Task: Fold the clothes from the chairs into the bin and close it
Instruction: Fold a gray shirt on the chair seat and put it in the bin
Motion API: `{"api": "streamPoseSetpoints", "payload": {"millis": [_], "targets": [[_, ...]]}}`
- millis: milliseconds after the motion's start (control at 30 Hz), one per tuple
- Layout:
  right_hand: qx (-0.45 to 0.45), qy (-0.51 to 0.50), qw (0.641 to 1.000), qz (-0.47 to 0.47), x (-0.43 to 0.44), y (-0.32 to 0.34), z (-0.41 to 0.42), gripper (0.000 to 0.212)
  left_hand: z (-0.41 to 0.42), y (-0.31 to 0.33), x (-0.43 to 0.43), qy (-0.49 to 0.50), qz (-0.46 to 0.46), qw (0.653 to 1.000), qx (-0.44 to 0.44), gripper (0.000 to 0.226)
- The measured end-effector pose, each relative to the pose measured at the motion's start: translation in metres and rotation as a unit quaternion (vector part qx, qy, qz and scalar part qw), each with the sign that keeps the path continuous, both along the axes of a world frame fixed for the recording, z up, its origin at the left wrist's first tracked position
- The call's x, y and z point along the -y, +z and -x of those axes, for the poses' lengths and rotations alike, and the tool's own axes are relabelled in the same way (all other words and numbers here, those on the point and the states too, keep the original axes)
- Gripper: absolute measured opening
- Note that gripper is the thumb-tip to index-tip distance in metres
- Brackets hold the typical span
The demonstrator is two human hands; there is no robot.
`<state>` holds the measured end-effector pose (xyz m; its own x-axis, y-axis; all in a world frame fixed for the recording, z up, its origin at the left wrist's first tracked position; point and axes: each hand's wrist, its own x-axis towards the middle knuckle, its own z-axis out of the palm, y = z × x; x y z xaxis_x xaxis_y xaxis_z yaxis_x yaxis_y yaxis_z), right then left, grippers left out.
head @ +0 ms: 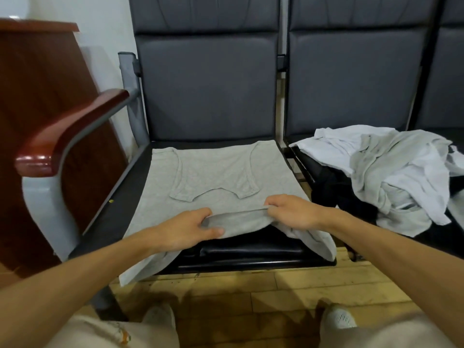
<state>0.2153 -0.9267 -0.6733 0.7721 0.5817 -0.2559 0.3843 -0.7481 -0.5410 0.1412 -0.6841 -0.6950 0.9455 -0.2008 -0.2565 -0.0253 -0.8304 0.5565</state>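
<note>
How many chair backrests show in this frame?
3: the left backrest behind the grey top, the middle backrest behind the clothes pile, and the right backrest, cut off by the frame edge. More may lie out of view.

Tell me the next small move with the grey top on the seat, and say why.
Probably lift the near edge and lay it over toward the backrest, halving the grey top. The left hand and right hand both pinch that raised edge. The straps are folded in, the cloth lies flat on the seat, and its near corners hang off the front.
</note>
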Motion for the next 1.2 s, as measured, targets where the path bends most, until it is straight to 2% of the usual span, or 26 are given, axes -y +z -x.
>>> {"api": "streamPoseSetpoints", "payload": {"millis": [100, 200, 267, 367, 500, 600, 667, 767, 867, 967, 1067, 1133, 1200], "targets": [[-0.001, -0.034, 0.999, -0.028, 0.005, 0.001, -0.005, 0.02, -0.001, 0.0, -0.008, -0.043, -0.051, 0.997, 0.043, 0.023], [0.044, -0.074, 0.995, -0.054, 0.015, -0.002, -0.017, 0.016, -0.001, 0.001, -0.023, -0.055, -0.092, 0.992, 0.072, 0.013], [0.093, -0.09, 0.991, -0.022, 0.023, -0.005, -0.025, 0.018, 0.001, 0.002, -0.034, -0.03, -0.113, 0.991, 0.069, 0.012], [0.12, -0.129, 0.984, 0.003, 0.028, -0.011, -0.031, 0.017, 0.005, 0.001, -0.048, 0.004, -0.146, 0.989, 0.037, 0.017], [0.184, -0.237, 0.954, -0.025, 0.021, -0.011, -0.032, 0.018, 0.008, 0.004, -0.059, 0.05, -0.197, 0.977, 0.065, 0.007], [0.24, -0.291, 0.926, -0.019, 0.015, -0.005, -0.028, 0.028, 0.01, 0.011, -0.066, 0.133, -0.222, 0.961, 0.096, 0.012], [0.247, -0.313, 0.917, -0.011, 0.013, -0.002, -0.027, 0.033, 0.013, 0.015, -0.071, 0.199, -0.23, 0.947, 0.1, 0.017], [0.25, -0.315, 0.916, 0.001, 0.011, -0.001, -0.028, 0.033, 0.016, 0.017, -0.077, 0.271, -0.228, 0.926, 0.133, 0.017], [0.238, -0.303, 0.923, -0.007, 0.008, -0.002, -0.029, 0.021, 0.02, 0.017, -0.083, 0.308, -0.219, 0.909, 0.173, 0.015], [0.234, -0.269, 0.934, -0.014, 0.008, -0.003, -0.03, 0.035, 0.023, 0.018, -0.09, 0.305, -0.222, 0.908, 0.181, 0.026], [0.271, -0.253, 0.929, 0.019, 0.009, -0.004, -0.032, 0.04, 0.023, 0.018, -0.095, 0.291, -0.232, 0.913, 0.167, 0.029], [0.292, -0.272, 0.916, 0.037, 0.01, -0.005, -0.033, 0.035, 0.023, 0.018, -0.097, 0.306, -0.224, 0.913, 0.149, 0.027], [0.306, -0.302, 0.902, 0.032, 0.012, -0.005, -0.034, 0.02, 0.023, 0.017, -0.101, 0.34, -0.192, 0.909, 0.145, 0.026]]}}
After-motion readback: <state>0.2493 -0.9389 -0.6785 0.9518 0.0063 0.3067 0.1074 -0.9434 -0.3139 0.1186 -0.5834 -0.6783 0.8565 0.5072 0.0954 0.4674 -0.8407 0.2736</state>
